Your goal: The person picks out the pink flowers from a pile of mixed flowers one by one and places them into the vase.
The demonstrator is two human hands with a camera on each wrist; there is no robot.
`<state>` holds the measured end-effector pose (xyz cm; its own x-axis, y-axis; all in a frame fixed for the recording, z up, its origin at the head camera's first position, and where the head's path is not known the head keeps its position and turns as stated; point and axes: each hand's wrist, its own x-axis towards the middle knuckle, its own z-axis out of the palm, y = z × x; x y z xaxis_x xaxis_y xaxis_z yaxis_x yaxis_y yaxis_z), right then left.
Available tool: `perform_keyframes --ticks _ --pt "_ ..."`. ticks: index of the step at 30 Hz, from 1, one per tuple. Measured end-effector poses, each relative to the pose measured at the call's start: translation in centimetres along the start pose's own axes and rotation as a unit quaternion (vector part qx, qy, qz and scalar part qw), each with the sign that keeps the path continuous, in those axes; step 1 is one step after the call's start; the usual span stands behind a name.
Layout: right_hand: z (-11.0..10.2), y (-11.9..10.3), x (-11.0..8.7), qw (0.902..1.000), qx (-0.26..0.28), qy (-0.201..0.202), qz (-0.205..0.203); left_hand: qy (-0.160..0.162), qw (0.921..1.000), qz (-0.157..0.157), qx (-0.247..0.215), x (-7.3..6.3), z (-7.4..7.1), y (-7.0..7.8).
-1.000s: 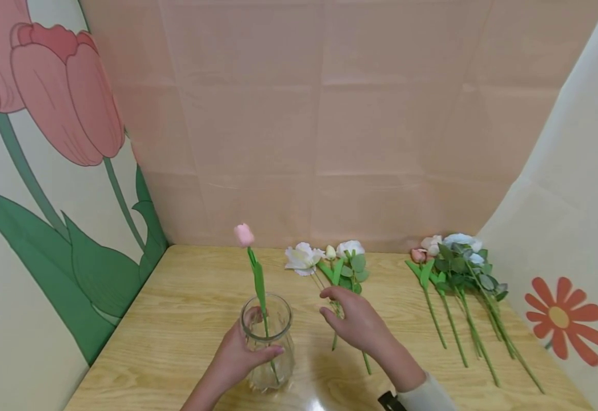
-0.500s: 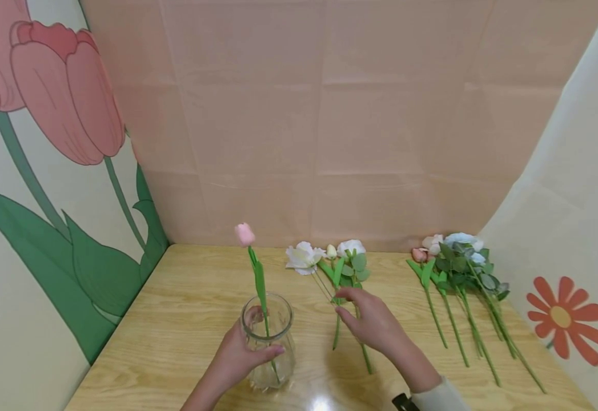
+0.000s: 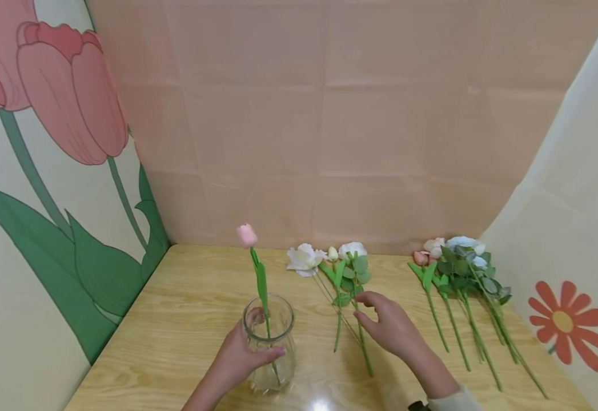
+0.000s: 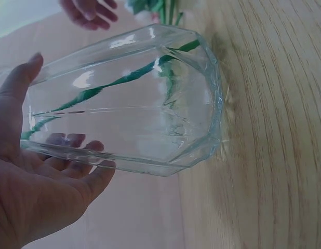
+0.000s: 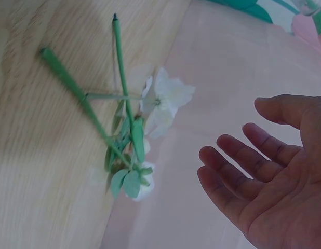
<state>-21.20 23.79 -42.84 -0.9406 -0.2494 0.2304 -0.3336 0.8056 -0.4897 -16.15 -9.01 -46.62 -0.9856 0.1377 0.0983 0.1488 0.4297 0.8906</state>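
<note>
My left hand [image 3: 239, 357] holds a clear glass vase [image 3: 284, 370] around its upper side, thumb in front and fingers behind. A pink tulip [image 3: 247, 234] leans left inside the vase, its green stem [image 4: 124, 79] slanting down through the faceted glass. In the right wrist view, my right hand [image 5: 275, 171] has its fingers spread slightly and nothing in it. It hovers beside a small group of stems on the table: a white open-petalled flower [image 3: 305, 260], a pale tulip bud [image 3: 332, 253] and a white rose [image 3: 352, 249] with round green leaves. Their stems cross one another.
On the right of the wooden table [image 3: 191, 308] lies a bunch of several pink and pale blue flowers [image 3: 462, 245], stems towards me. A plain pinkish cloth [image 3: 278, 114] hangs behind the table. Flower-printed cloths stand at both sides.
My right hand has moved right, away from the vase, across the white flowers' stems. The left hand, vase and pink tulip have stayed in place.
</note>
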Motion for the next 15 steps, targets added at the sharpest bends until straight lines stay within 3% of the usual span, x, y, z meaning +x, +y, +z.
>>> perform_keyframes --ticks 15 --pt "-0.7 2.3 -0.4 0.9999 -0.009 0.007 0.01 -0.004 1.0 -0.007 0.0 -0.1 -0.1 0.2"
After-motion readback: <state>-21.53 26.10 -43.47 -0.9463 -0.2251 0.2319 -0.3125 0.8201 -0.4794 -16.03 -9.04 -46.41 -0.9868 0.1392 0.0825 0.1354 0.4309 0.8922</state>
